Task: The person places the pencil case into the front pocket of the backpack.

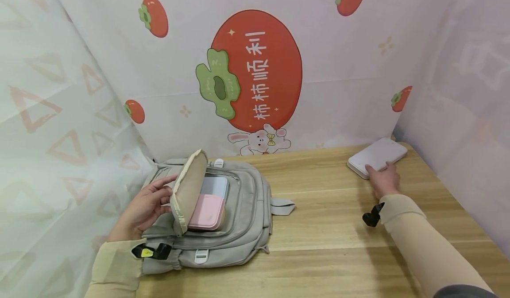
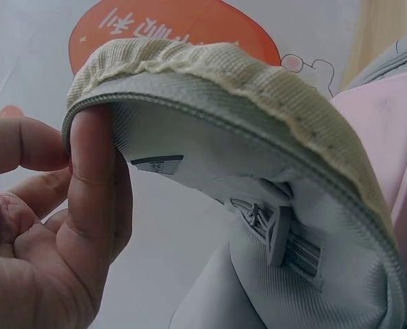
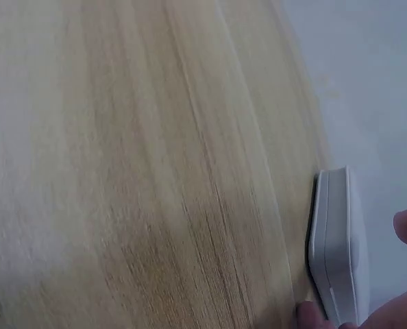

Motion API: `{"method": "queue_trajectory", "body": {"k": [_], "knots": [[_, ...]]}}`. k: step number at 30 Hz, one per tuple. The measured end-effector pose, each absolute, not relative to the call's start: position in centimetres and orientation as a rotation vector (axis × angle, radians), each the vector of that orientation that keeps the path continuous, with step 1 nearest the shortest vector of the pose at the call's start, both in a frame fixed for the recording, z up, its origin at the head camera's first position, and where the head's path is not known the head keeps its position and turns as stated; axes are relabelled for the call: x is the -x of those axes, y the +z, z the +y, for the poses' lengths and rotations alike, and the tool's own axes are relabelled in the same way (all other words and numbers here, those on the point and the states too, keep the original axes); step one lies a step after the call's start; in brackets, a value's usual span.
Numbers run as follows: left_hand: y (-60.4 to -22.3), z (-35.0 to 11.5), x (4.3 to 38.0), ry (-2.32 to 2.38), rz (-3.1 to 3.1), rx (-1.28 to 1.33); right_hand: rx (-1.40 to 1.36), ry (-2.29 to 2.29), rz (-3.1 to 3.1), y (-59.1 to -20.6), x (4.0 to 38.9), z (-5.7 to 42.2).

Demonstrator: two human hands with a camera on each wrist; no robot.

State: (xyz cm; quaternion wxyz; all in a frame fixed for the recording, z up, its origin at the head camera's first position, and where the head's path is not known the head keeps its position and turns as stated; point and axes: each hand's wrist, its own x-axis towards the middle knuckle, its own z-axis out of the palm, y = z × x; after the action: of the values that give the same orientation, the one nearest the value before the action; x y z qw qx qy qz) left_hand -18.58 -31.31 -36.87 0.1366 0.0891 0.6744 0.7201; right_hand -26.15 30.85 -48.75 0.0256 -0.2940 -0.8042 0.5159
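Note:
A grey backpack [image 1: 251,178] lies on the wooden table with its front pocket unzipped. My left hand [image 1: 149,207] pinches the edge of the raised pocket flap [image 1: 190,187], thumb on one side and fingers on the other. In the left wrist view, the flap's zipper edge [image 2: 224,116] arches away from the fingers. Inside the pocket, a pink case [image 1: 207,211] overlaps a light blue one [image 1: 215,186]. At the back right lies a flat white case [image 1: 376,154] with rounded corners. My right hand [image 1: 384,180] is at its near edge, fingertips overlapping the case.
A grey strap [image 1: 283,206] sticks out from the backpack's right side across the table [image 1: 318,245]. White cloth with printed persimmons [image 1: 271,67] hangs behind the table, and cloth also hangs along both sides. The white case is close to the table's back right corner.

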Motion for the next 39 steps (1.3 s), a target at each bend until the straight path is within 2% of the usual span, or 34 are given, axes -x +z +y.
{"method": "queue_trajectory", "body": {"k": [21, 39], "knots": [[-37.1, -31.1, 18.8, 2.066, 1.948, -0.270, 0.913, 1.643, -2.492, -49.1, 26.6, 30.4], [-37.3, -31.1, 18.9, 2.084, 1.907, -0.313, 0.750, 1.514, -2.636, -50.2, 25.6, 27.6]]}}
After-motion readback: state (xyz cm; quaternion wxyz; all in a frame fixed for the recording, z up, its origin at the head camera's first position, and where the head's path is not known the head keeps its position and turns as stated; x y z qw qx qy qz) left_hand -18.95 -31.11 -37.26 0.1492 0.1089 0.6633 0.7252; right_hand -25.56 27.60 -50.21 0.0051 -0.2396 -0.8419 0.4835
